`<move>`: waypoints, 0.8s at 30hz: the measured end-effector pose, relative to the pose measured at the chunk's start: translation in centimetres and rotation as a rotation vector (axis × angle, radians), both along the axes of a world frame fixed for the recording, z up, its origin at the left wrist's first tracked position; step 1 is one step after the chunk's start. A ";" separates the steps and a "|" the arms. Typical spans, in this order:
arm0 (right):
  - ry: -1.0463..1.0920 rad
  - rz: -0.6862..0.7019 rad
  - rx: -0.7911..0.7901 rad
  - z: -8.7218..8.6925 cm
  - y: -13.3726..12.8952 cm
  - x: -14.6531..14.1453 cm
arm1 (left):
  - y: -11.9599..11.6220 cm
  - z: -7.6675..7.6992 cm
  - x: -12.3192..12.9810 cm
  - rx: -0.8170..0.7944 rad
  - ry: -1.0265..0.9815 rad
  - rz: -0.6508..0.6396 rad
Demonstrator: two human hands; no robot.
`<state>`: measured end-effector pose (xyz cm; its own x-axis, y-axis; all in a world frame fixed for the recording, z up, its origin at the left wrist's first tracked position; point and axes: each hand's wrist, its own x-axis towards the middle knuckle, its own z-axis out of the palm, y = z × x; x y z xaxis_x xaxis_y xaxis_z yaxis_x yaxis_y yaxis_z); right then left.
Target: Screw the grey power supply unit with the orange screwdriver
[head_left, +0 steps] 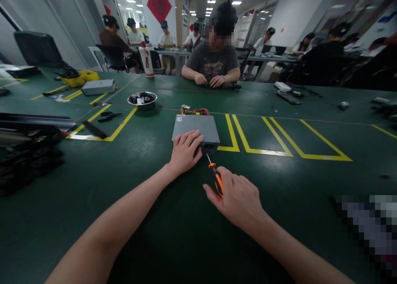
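A grey metal computer power supply [194,125] lies on the green table in front of me, its bundle of coloured cables [198,111] at the far side. My left hand [186,148] grips its near left part, fingers spread over the top and thumb at the front face. In my right hand [237,195] is an orange and black screwdriver [217,178], with the fingers curled round the handle and the thumb held off it. The screwdriver's tip points at the near face, below the power socket [211,146]; whether it touches is too small to tell.
A metal bowl [142,106] of dark parts stands beyond, to the left. Black tools [109,116] lie within yellow tape [124,125]. Blurred dark equipment [27,151] fills the left side. Another person [212,60] works across the table. A phone-like device [289,97] lies far right.
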<state>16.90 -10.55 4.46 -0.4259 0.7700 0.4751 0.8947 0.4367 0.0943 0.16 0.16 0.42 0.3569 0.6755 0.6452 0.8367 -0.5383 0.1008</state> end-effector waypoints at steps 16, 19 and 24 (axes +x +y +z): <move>0.042 0.067 -0.045 -1.0 -0.1 -0.5 | 0.0 0.0 0.1 -0.002 0.005 0.001; 0.077 0.047 -0.057 -0.5 -0.2 -0.3 | 0.0 0.0 0.1 -0.007 -0.001 0.003; -0.054 0.118 -0.026 -0.6 -0.5 -0.3 | 0.0 0.0 0.2 -0.012 -0.001 0.005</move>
